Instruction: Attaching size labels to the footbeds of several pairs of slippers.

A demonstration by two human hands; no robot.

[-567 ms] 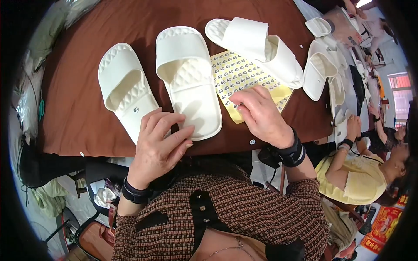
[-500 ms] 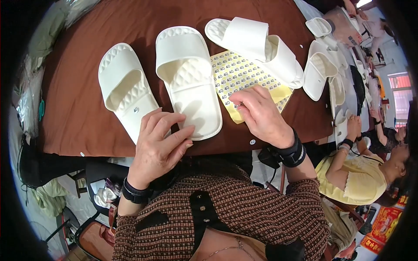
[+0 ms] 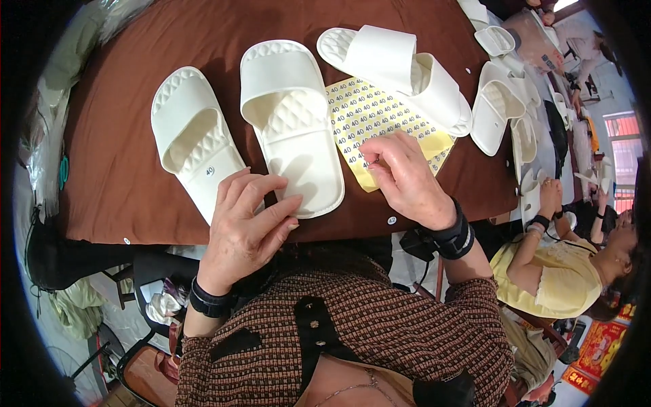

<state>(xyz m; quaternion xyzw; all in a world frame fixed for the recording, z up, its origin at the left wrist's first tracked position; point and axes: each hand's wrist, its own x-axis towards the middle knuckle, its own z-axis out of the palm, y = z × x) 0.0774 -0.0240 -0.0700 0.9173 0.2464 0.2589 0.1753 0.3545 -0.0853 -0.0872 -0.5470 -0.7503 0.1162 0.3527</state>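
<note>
Two white slippers stand side by side with their heels toward me: a left slipper (image 3: 193,129) bearing a small round sticker (image 3: 209,171) on its footbed, and a middle slipper (image 3: 291,88) with a quilted insole. My left hand (image 3: 245,220) rests its loosely spread fingers on the middle slipper's heel edge. Over a yellow sheet of printed stickers (image 3: 356,119), my right hand (image 3: 407,178) is closed in a pinch. Whatever its fingertips hold is too small to make out. Another pair of white slippers (image 3: 383,53) overlaps the far right part of the sheet.
A brown cloth (image 3: 129,203) covers the table. A loose round sticker (image 3: 391,220) lies near the front edge. More white slippers (image 3: 494,112) lie to the right, where a person in a yellow top (image 3: 546,281) sits.
Both my hands keep almost the same pose and place. The view has shifted very slightly. At the far right, another person's raised hand now has something white by it.
</note>
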